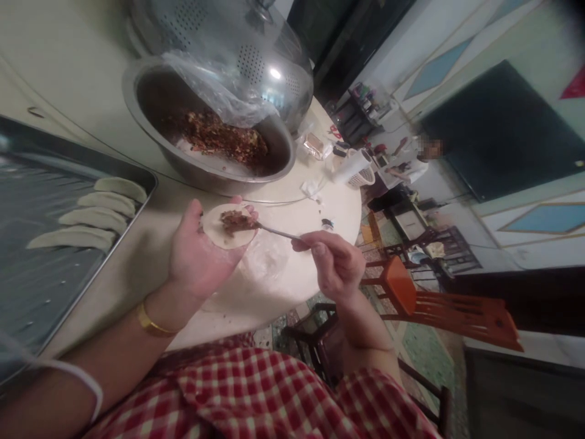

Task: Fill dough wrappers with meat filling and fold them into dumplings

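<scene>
So, the left hand (201,256) is curled around one round pale wrapper (218,236), held above the table (283,274), with a brown lump of filling (235,221) on it. The right hand (336,265) is pinched on one thin spoon (278,231), its tip in that filling. Four folded dumplings (94,218) line the tray (46,292).
</scene>
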Action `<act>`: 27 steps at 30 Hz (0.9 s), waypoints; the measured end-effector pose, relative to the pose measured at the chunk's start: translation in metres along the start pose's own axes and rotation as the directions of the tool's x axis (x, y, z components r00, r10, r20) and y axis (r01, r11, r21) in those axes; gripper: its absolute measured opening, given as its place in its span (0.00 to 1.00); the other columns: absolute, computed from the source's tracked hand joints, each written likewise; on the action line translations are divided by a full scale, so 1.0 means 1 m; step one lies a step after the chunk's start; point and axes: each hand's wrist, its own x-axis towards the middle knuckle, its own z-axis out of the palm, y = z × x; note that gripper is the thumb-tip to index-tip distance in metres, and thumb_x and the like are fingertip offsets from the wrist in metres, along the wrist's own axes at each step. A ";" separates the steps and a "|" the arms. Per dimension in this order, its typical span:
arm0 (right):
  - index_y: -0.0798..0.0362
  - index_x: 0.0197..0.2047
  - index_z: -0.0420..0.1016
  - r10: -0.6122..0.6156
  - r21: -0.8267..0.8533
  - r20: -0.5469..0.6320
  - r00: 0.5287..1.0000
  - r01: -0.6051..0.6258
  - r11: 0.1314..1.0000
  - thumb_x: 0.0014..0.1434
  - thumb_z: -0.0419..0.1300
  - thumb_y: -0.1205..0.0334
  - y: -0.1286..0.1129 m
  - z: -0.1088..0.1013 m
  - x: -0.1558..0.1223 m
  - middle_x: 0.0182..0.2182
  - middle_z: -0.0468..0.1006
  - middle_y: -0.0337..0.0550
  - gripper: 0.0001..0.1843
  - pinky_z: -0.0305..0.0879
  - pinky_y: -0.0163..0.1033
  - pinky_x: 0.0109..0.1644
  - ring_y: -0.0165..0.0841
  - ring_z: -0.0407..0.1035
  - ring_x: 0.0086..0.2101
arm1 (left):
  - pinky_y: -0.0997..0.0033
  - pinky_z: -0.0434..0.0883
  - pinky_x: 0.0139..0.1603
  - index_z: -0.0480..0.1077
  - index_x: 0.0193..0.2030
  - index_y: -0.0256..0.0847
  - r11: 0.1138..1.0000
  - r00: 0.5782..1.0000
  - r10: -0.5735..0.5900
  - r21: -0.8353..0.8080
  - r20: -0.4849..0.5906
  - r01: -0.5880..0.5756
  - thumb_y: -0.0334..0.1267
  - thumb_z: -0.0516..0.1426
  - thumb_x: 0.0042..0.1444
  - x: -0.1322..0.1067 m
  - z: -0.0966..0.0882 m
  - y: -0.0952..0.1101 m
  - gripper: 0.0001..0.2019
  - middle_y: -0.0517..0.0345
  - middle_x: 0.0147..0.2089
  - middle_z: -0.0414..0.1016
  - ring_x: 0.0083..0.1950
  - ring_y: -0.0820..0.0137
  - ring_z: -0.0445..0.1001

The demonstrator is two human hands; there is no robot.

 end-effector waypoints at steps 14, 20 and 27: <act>0.50 0.45 0.76 0.007 -0.025 0.052 0.999 -0.006 1.000 0.69 0.54 0.64 0.006 0.000 -0.001 0.31 0.84 0.40 0.09 0.77 0.34 0.32 0.28 0.79 0.29 | 0.61 0.78 0.48 0.68 0.61 0.27 1.000 1.000 -0.018 -0.013 0.006 0.018 0.51 0.46 0.69 0.000 -0.001 0.001 0.28 0.39 0.45 0.80 0.49 0.58 0.79; 0.49 0.46 0.76 -0.001 0.003 0.041 0.999 0.001 1.000 0.69 0.55 0.65 -0.002 -0.004 -0.003 0.31 0.84 0.39 0.09 0.78 0.35 0.33 0.29 0.79 0.30 | 0.62 0.79 0.48 0.68 0.61 0.27 0.999 1.000 -0.027 -0.040 -0.002 0.027 0.51 0.45 0.69 0.001 -0.001 0.000 0.29 0.39 0.46 0.80 0.50 0.59 0.79; 0.51 0.43 0.76 0.017 -0.003 0.086 0.996 -0.017 1.000 0.70 0.54 0.64 -0.003 0.000 -0.003 0.29 0.84 0.39 0.09 0.77 0.32 0.32 0.27 0.79 0.29 | 0.63 0.79 0.46 0.71 0.56 0.28 0.999 0.999 -0.031 -0.005 -0.012 0.031 0.51 0.45 0.69 0.000 -0.001 0.001 0.27 0.38 0.45 0.80 0.50 0.58 0.80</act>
